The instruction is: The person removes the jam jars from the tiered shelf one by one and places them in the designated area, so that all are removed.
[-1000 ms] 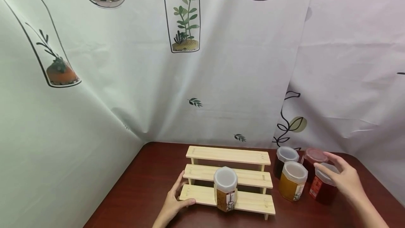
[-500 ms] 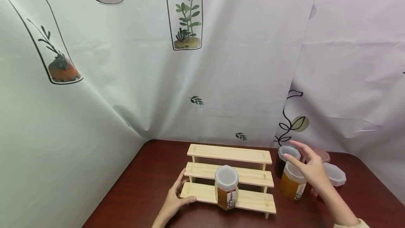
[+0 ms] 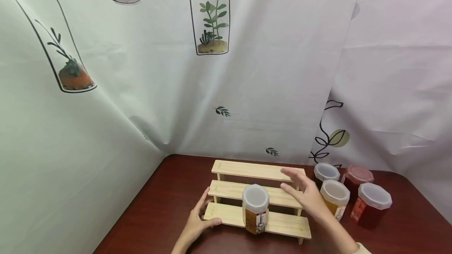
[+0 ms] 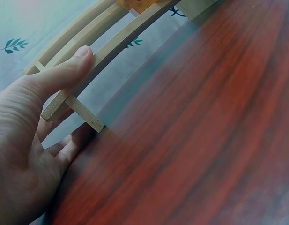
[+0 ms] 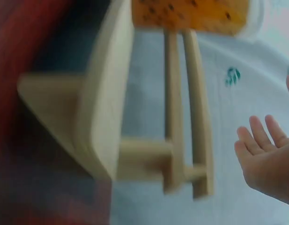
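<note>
A three-step wooden rack (image 3: 289, 225) stands on the dark red table, with an amber jar (image 3: 256, 209) under a pale lid upright on its lowest step. At the rack's left end, my left hand (image 3: 194, 222) grips the bottom step. The left wrist view shows the thumb over the front edge of that step, other fingers beneath and behind. My right hand (image 3: 305, 197) hovers over the rack's right end, fingers apart and holding nothing. In the right wrist view the right hand (image 5: 270, 159) is beside the rack, the amber jar (image 5: 191, 14) above.
To the right of the rack several lidded jars stand close together: a dark jar (image 3: 326, 171) at the back, a yellow jar (image 3: 335, 197) in front, a red jar (image 3: 357, 179) and another red jar (image 3: 370, 205). A printed white curtain (image 3: 247, 89) hangs behind the table (image 3: 148, 214).
My right hand has moved left from the red jars, past the yellow one, to above the rack's right end. The left hand keeps its grip, and the jar on the rack stays put.
</note>
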Demonstrator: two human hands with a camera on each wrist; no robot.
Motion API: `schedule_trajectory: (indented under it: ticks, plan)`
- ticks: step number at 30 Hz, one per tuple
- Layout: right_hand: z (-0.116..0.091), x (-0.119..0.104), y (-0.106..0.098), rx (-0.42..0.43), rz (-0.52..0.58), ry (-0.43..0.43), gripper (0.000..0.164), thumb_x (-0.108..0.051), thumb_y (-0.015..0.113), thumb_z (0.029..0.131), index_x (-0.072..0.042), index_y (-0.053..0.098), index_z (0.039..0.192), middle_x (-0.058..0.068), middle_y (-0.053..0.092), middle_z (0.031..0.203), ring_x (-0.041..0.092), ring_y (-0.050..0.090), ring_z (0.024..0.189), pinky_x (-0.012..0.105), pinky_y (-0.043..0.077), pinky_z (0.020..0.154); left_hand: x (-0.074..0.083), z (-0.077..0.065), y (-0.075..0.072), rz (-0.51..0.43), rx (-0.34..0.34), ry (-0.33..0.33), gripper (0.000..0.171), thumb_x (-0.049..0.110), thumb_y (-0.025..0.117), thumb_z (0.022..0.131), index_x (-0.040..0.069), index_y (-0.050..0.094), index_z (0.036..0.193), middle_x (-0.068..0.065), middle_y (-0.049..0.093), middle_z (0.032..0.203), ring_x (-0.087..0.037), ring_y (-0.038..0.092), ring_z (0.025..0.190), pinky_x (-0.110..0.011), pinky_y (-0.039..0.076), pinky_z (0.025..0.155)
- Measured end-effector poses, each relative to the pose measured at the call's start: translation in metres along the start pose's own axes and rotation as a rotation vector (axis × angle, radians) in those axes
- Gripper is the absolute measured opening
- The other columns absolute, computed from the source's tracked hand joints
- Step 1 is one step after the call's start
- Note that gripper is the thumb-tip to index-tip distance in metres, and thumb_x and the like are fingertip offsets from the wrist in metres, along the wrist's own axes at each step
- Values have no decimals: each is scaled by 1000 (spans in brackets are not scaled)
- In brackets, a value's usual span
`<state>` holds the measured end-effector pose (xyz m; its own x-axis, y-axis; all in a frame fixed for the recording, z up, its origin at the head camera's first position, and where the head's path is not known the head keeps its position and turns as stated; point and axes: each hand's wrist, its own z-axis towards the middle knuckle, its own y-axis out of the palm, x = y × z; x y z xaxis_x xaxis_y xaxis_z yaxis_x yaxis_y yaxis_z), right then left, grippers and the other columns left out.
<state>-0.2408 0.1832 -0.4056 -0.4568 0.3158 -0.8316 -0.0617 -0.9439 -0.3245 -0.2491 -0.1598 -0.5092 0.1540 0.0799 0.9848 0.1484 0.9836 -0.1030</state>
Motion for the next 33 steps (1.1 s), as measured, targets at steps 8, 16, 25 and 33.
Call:
schedule_trajectory:
  ticks: [8, 16, 25, 33]
  plan:
    - [-9, 1, 31, -162, 133, -32, 34, -8, 51, 100, 5, 52, 131, 29, 56, 133, -12, 52, 116, 13, 46, 95, -2, 0, 2, 4, -8, 37, 106, 3, 83, 73, 13, 18, 157, -29, 48, 143, -3, 60, 103, -26, 57, 74]
    - [-9, 6, 44, -359, 213, -99, 50, -5, 58, 96, 4, 40, 141, 32, 50, 136, -5, 56, 114, 20, 49, 94, 0, 1, 1, 13, 4, 44, 106, 2, 83, 73, 11, 19, 157, -29, 49, 142, -3, 61, 100, -25, 56, 72]
    - [-5, 13, 47, -431, 263, -121, 77, -7, 76, 83, 1, 33, 147, 29, 51, 134, 1, 57, 113, 25, 49, 93, 1, 2, 1, 25, 7, 34, 106, 3, 83, 73, 14, 20, 157, -26, 50, 143, -2, 60, 104, -23, 53, 80]
    - [-6, 11, 54, -383, 236, -72, 79, -7, 80, 78, -1, 38, 144, 24, 55, 129, 2, 59, 108, 24, 50, 91, -2, 1, 0, 14, 12, 26, 107, 2, 83, 72, 13, 19, 157, -28, 49, 143, -1, 60, 102, -23, 54, 79]
